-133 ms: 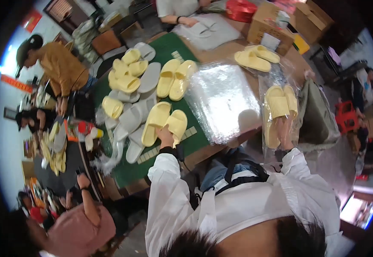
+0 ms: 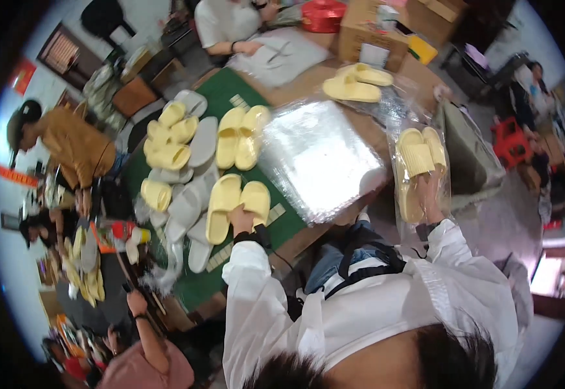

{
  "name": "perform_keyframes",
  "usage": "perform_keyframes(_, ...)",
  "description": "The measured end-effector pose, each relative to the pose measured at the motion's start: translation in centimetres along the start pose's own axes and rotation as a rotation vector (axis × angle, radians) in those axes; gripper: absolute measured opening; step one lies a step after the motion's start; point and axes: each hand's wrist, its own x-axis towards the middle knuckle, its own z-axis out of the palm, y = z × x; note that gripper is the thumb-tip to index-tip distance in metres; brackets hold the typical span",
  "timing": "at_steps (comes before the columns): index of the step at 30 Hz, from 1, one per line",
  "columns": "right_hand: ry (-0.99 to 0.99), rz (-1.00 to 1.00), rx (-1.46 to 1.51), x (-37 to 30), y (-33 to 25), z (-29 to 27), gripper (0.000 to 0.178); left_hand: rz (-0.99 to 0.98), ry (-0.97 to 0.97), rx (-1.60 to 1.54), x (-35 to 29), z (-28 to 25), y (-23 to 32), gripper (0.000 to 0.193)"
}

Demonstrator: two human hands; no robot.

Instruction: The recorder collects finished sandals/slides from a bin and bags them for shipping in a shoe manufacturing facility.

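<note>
A pair of plain yellow slippers (image 2: 221, 198) sits at the near part of the green mat (image 2: 256, 249). My left hand (image 2: 241, 219) grips it, fingers at the openings under the straps. On the right, beyond the table's near edge, another yellow pair (image 2: 416, 159) is inside a clear plastic bag (image 2: 449, 178). My right hand (image 2: 429, 194) is in at the bag's near end with its fingers up under the slipper straps; the fingertips are hidden. Between my hands, a stack of shiny clear bags (image 2: 318, 159) lies on the table.
Yellow and grey slippers (image 2: 203, 146) are heaped on the mat's left. A loosely bagged yellow pair (image 2: 353, 87) lies at the far right, near a cardboard box (image 2: 366, 48). A grey sack (image 2: 467, 152) stands at my right. Across the table, a co-worker's hand (image 2: 248, 47) touches clear bags.
The whole view has swung, so the table appears further left and lower. The two slippers at my left hand now stand more evenly side by side. My right hand stays in the bagged pair.
</note>
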Motion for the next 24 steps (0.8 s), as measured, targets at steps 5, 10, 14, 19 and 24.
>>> perform_keyframes(5,-0.011,0.101,-0.366,-2.4,0.3,-6.7,0.039,-0.275,-0.113,0.401,0.1,-2.8,10.2,0.021)
perform_keyframes(10,0.036,0.452,-0.271,-4.2,1.2,-9.8,0.030,0.001,0.029,-0.266,0.6,-6.3,20.2,0.018)
perform_keyframes(14,0.043,0.205,-0.512,-5.8,3.9,-10.6,0.026,0.236,0.005,-0.253,4.3,-3.9,24.2,0.026)
perform_keyframes(19,0.141,0.160,-0.730,-9.5,8.2,-9.3,0.025,-0.644,-0.137,-1.621,0.1,6.8,37.0,0.056)
perform_keyframes(24,0.175,0.541,-0.333,-8.0,7.7,-9.6,0.028,-0.272,-1.122,-0.820,-15.6,13.9,48.1,0.081)
